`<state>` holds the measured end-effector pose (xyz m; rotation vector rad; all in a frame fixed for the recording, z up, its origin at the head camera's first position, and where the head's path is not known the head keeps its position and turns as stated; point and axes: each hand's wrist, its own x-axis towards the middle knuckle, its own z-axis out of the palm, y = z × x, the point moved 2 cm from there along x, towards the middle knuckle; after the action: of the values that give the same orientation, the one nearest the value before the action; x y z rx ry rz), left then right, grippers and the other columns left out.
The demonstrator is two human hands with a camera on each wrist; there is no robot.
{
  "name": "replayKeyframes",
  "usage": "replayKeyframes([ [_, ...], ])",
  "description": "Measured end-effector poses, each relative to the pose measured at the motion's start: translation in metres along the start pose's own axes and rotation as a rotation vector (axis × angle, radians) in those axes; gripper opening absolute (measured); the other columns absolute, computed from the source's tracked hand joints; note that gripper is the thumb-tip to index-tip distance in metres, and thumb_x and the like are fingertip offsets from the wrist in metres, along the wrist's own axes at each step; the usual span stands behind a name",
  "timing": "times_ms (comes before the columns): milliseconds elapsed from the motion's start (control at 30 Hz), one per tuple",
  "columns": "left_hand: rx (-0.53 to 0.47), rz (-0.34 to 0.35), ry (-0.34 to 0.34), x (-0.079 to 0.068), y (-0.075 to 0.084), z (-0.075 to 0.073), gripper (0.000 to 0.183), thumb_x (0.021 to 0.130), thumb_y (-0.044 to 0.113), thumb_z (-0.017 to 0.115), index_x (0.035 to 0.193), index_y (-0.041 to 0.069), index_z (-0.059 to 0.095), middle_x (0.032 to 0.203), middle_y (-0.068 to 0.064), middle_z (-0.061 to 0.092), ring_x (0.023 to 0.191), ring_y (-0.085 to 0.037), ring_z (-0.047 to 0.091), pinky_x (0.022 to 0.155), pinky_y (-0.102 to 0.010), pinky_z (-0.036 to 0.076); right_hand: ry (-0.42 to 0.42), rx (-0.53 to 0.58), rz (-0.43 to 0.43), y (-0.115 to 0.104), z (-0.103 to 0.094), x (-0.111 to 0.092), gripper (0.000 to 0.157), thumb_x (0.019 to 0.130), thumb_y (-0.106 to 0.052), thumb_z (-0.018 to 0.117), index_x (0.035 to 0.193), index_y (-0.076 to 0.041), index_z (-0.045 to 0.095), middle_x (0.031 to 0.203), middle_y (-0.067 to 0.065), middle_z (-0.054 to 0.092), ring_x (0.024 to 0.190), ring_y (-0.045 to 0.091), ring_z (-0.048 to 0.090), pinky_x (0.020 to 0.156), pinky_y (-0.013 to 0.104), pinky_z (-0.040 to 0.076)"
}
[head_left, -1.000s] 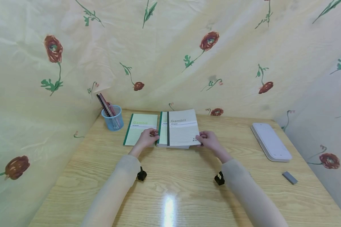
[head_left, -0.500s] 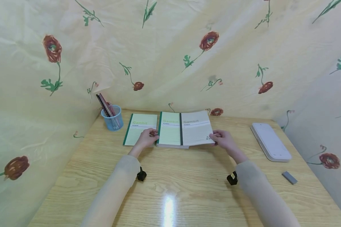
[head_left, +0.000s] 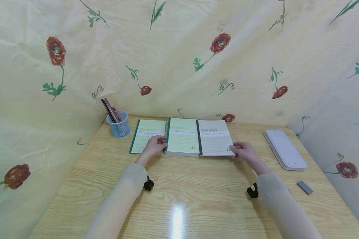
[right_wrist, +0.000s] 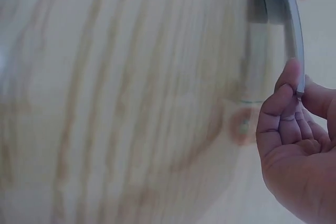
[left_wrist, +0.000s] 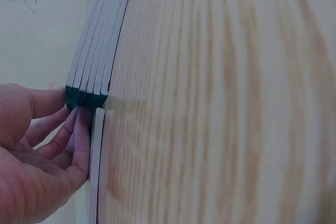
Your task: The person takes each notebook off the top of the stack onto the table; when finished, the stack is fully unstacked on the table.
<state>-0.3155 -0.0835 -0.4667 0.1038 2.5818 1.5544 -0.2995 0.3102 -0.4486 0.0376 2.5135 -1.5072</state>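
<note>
In the head view, a notebook with a black spine (head_left: 216, 137) lies at the right of the row. My right hand (head_left: 244, 152) pinches its lower right corner; in the right wrist view the thumb is above and the fingers (right_wrist: 283, 100) below its thin edge. Beside it sits a stack of green-spined notebooks (head_left: 183, 137), several deep. My left hand (head_left: 154, 145) holds this stack at its spine side, thumb at the top cover and curled fingertips (left_wrist: 81, 145) against the spines. A single green-spined notebook (head_left: 146, 130) lies flat further left, partly behind that hand.
A blue mesh pen cup (head_left: 119, 126) with pencils stands at the back left. On the right are a white flat case (head_left: 285, 149) and a small grey block (head_left: 305, 187). A flower-patterned cloth (head_left: 179, 59) hangs behind the wooden table (head_left: 197, 189).
My right hand has drawn the black-spined notebook rightward off the stack and lowered it, uncovering the green-spined cover beneath. The left hand has stayed in place.
</note>
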Motion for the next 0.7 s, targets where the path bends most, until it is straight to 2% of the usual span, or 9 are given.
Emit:
replayKeyframes([
  [167, -0.002, -0.001, -0.002, 0.0004, -0.0012, -0.0004, 0.033, 0.099, 0.012, 0.062, 0.13, 0.0, 0.06, 0.115, -0.014, 0.064, 0.108, -0.028, 0.057, 0.089, -0.038, 0.049, -0.01, -0.027, 0.021, 0.0053, 0.0007, -0.0005, 0.05, 0.104, -0.012, 0.053, 0.136, 0.024, 0.037, 0.103, 0.02, 0.065, 0.07, 0.01, 0.065, 0.07, 0.026, 0.057],
  [333, -0.009, -0.002, -0.003, 0.0008, -0.0011, -0.0006, 0.033, 0.099, 0.012, 0.062, 0.131, 0.001, 0.06, 0.115, -0.013, 0.064, 0.107, -0.028, 0.057, 0.089, -0.038, 0.049, 0.015, -0.093, 0.033, 0.0095, 0.0024, 0.0007, 0.043, 0.101, -0.009, 0.056, 0.127, 0.023, 0.044, 0.092, 0.016, 0.064, 0.064, 0.011, 0.065, 0.064, 0.026, 0.057],
  [567, -0.009, 0.003, -0.004, 0.0022, -0.0023, -0.0006, 0.033, 0.099, 0.012, 0.062, 0.13, 0.001, 0.06, 0.114, -0.013, 0.064, 0.107, -0.027, 0.058, 0.089, -0.038, 0.049, 0.079, -0.369, -0.022, 0.0067, 0.0026, -0.0002, 0.036, 0.097, -0.016, 0.063, 0.112, 0.016, 0.058, 0.088, 0.019, 0.069, 0.063, 0.014, 0.065, 0.059, 0.026, 0.052],
  [700, -0.002, 0.005, -0.002, 0.0024, -0.0034, -0.0005, 0.033, 0.099, 0.012, 0.063, 0.13, 0.001, 0.061, 0.114, -0.013, 0.064, 0.107, -0.027, 0.058, 0.089, -0.038, 0.049, 0.096, -0.431, -0.037, 0.0055, 0.0035, -0.0019, 0.035, 0.096, -0.018, 0.065, 0.109, 0.013, 0.061, 0.087, 0.017, 0.069, 0.063, 0.015, 0.064, 0.059, 0.027, 0.05],
])
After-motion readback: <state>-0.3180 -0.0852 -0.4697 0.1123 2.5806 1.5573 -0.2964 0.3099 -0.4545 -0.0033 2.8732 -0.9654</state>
